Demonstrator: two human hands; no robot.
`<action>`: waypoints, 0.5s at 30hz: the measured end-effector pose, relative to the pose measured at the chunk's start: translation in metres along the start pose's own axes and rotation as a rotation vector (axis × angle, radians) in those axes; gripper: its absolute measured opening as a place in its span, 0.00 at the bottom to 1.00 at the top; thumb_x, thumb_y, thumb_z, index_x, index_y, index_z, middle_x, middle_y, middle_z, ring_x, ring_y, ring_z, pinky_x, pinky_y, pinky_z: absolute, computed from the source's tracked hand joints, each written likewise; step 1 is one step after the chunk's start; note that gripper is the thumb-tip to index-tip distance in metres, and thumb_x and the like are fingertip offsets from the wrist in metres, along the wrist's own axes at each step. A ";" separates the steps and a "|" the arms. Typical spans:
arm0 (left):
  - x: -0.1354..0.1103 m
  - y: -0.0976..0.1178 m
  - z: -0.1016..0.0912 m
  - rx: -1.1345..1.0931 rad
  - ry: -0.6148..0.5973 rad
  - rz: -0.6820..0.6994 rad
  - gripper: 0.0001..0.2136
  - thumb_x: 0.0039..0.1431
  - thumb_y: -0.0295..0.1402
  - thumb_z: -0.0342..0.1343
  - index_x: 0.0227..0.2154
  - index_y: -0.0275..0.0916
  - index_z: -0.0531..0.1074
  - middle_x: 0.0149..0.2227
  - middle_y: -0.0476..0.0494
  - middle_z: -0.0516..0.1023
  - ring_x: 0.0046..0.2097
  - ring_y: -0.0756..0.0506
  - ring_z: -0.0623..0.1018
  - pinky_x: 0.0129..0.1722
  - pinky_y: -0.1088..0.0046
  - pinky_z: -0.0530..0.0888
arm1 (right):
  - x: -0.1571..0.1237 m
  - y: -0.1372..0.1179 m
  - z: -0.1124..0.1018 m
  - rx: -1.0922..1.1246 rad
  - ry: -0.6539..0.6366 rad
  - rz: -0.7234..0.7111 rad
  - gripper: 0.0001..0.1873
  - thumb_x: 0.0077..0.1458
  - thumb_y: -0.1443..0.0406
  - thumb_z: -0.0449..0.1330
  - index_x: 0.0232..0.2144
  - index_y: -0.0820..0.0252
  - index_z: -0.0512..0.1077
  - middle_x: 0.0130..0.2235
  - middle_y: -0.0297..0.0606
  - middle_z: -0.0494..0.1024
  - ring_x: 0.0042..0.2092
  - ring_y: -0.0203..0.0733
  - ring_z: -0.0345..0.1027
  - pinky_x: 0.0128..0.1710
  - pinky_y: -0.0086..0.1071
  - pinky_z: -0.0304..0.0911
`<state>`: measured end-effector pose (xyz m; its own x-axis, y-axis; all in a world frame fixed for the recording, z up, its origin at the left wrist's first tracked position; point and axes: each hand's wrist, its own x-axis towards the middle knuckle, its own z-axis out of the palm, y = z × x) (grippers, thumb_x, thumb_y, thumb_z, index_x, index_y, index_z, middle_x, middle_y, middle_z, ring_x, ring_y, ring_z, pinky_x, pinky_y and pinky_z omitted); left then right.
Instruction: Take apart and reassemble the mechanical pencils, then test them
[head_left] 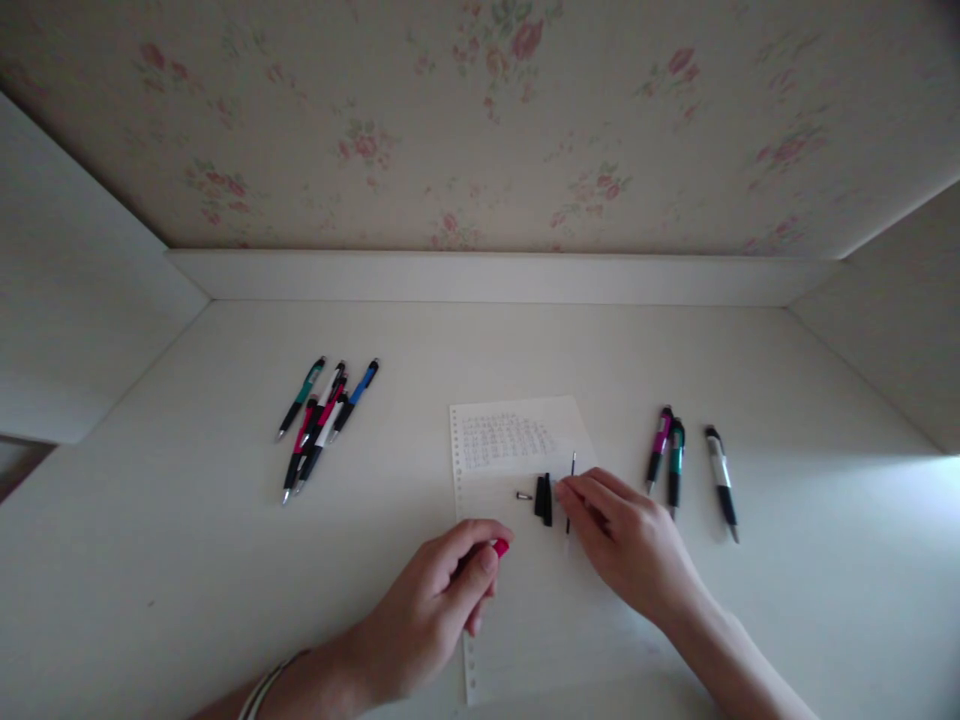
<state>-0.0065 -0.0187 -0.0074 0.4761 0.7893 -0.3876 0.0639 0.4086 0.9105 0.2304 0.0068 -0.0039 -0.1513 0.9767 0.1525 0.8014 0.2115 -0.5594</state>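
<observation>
My left hand (442, 585) is closed around a red pen barrel (501, 547), of which only one end shows past the fingertips. On the paper (517, 620), the fingers of my right hand (622, 525) are pinched together. Whatever lies between those fingertips is too small or hidden to make out. A thin ink refill (574, 462) runs underneath them, its two ends visible. Just left of the fingertips are black pen parts (543, 500), side by side. A small metal pen tip (523, 496) rests left of these.
Several pens (313, 430) lie in a loose pile on the left of the white desk (225, 600). At the right are a purple pen (660, 445), a green pen (676, 465) and a white pen (721, 480). Handwriting fills the paper's upper part. A wallpapered wall (300, 150) rises behind.
</observation>
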 end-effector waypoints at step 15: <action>0.002 0.000 0.002 -0.048 -0.012 0.041 0.25 0.64 0.53 0.57 0.52 0.38 0.67 0.29 0.52 0.70 0.25 0.53 0.66 0.24 0.77 0.65 | -0.011 -0.024 -0.004 0.506 -0.177 0.152 0.16 0.67 0.55 0.55 0.42 0.58 0.79 0.32 0.39 0.80 0.29 0.38 0.71 0.27 0.29 0.65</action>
<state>-0.0033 -0.0182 -0.0077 0.4878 0.8007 -0.3477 0.0019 0.3974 0.9177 0.2153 -0.0090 0.0108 -0.1855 0.9797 -0.0757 0.4509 0.0164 -0.8924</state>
